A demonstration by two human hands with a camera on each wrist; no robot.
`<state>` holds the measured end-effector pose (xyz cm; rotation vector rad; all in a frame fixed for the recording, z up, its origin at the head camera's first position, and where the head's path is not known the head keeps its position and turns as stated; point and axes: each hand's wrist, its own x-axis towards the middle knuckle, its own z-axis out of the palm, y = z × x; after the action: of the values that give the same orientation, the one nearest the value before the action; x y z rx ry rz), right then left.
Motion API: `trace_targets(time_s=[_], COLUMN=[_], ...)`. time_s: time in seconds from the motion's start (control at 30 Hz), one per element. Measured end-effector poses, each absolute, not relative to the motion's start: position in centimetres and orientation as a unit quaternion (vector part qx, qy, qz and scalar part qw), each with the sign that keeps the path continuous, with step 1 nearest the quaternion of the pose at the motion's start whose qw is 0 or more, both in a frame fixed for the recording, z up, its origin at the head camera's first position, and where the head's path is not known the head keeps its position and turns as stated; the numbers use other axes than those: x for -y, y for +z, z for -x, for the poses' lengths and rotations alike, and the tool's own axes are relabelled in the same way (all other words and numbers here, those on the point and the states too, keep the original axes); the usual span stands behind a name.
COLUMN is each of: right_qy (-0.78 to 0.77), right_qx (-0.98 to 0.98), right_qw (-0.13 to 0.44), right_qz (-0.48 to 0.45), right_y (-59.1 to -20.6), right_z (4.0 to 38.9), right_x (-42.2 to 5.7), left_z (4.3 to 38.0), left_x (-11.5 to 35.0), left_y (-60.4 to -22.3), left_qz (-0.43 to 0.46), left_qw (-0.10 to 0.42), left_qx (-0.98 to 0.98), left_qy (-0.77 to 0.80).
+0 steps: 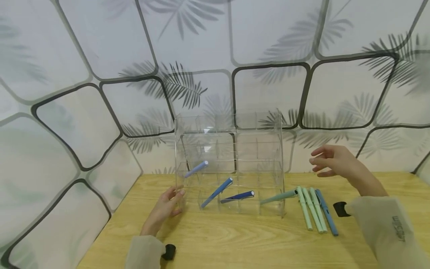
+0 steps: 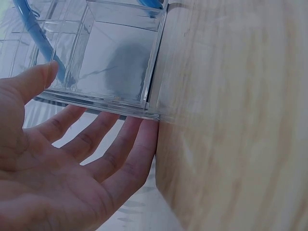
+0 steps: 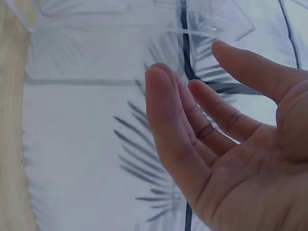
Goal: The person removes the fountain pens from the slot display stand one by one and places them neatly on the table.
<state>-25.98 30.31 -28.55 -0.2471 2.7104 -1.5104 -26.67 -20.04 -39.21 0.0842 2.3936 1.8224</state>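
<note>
A clear acrylic rack (image 1: 231, 170) with rows of compartments stands on the table. My left hand (image 1: 164, 209) holds its left edge near the bottom, the thumb over the front and the fingers against the outer side; the fingertips are partly hidden. Slanting out of its lower compartments are a lavender pen (image 1: 196, 169), a blue pen (image 1: 216, 192), a dark blue pen (image 1: 237, 197) and a green pen (image 1: 279, 196). To the right of the rack, my right hand (image 1: 336, 162) hovers with nothing in its loosely bent fingers, as the right wrist view also shows.
Light green pens (image 1: 312, 210) and one blue pen (image 1: 326, 212) lie side by side on the wooden table (image 1: 228, 239), right of the rack. Behind everything hangs a pale sheet (image 1: 268, 93) with dark outlines and leaf prints.
</note>
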Motion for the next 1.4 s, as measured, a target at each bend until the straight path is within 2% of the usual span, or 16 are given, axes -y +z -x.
trace_targets(time_s=[0.77, 1.4], right_qy=[-0.543, -0.562], right_qx=[-0.825, -0.800], right_qw=[0.014, 0.046], right_qz=[0.158, 0.207], right_y=[-23.7, -24.0], right_z=[26.4, 27.3], right_x=[-25.2, -17.8], left_z=[26.9, 26.7], left_x=[19.8, 19.9], left_y=[-39.0, -39.1], left_qz=[-0.028, -0.032], left_qw=[0.061, 0.061], left_qx=[-0.794, -0.797], left_qy=[0.604, 0.600])
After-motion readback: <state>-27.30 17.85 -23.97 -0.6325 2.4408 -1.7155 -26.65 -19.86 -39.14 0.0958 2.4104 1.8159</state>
